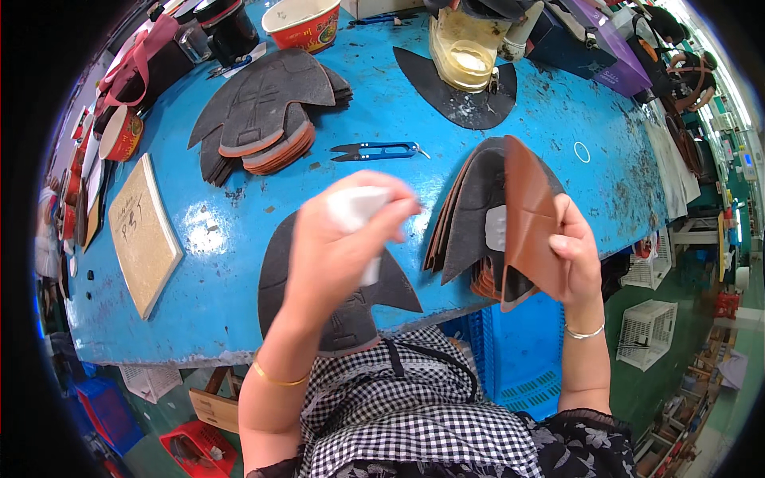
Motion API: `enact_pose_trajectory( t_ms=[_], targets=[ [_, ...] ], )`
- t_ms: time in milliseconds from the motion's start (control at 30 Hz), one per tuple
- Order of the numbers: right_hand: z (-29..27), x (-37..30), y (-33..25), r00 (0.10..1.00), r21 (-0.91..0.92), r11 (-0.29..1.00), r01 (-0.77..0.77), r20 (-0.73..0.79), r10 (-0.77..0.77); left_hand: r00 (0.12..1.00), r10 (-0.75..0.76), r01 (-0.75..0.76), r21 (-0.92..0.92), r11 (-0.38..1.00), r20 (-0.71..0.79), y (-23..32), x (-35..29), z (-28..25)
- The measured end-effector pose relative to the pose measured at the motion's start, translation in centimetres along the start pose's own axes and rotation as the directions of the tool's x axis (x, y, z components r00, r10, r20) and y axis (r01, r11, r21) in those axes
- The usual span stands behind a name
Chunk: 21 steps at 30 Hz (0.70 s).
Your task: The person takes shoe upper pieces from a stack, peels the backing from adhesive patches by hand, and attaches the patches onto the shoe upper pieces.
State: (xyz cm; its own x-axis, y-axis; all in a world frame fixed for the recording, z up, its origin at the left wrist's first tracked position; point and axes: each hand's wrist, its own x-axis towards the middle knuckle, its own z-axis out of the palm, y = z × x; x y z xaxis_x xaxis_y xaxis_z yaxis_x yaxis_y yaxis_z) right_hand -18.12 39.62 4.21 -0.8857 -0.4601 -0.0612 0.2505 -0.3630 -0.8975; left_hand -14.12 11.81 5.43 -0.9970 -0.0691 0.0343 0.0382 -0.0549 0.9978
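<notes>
My left hand (339,247) is raised over the middle of the table, smeared by motion, with its fingers closed round a small white piece (357,209) whose kind I cannot make out. Under it lies a dark leather shoe-upper piece (279,271), overhanging the near edge. On the right, my right hand (578,247) grips a brown leather shoe-upper piece (530,215) between thumb and fingers, folded up on edge. Beside that stands a bundle of curved, dark-backed pieces (466,231). A pale rounded patch (496,228) shows against the dark lining.
Blue thread snips (381,150) lie mid-table. Behind them are a stack of dark cut pieces (275,103) and a yellowish glue container (466,56) on a black sheet. A tan notebook (143,231) lies left. A blue crate (518,350) stands below the near edge.
</notes>
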Motion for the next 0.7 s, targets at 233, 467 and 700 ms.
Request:
enact_pose_trajectory(
  t_ms=[233, 467, 700],
  targets=[
    [5.8, 0.0, 1.0, 0.924, -0.887, 0.263, 0.380, 0.353, -0.145, 0.992, -0.055, 0.050, -0.046, 0.998, -0.115, -0.5, -6.1, -5.2],
    [6.1, -0.7, 1.8, 0.938, -0.955, -0.120, 0.271, 0.290, -0.188, 0.979, -0.194, 0.180, -0.188, 0.965, -0.057, -1.9, -12.2, -6.3],
    [13.5, -3.0, 6.6, 0.901, -0.698, 0.628, 0.343, 0.433, -0.010, 0.982, -0.186, 0.188, -0.249, 0.950, 0.032, -2.5, -15.5, -5.9]
  ],
)
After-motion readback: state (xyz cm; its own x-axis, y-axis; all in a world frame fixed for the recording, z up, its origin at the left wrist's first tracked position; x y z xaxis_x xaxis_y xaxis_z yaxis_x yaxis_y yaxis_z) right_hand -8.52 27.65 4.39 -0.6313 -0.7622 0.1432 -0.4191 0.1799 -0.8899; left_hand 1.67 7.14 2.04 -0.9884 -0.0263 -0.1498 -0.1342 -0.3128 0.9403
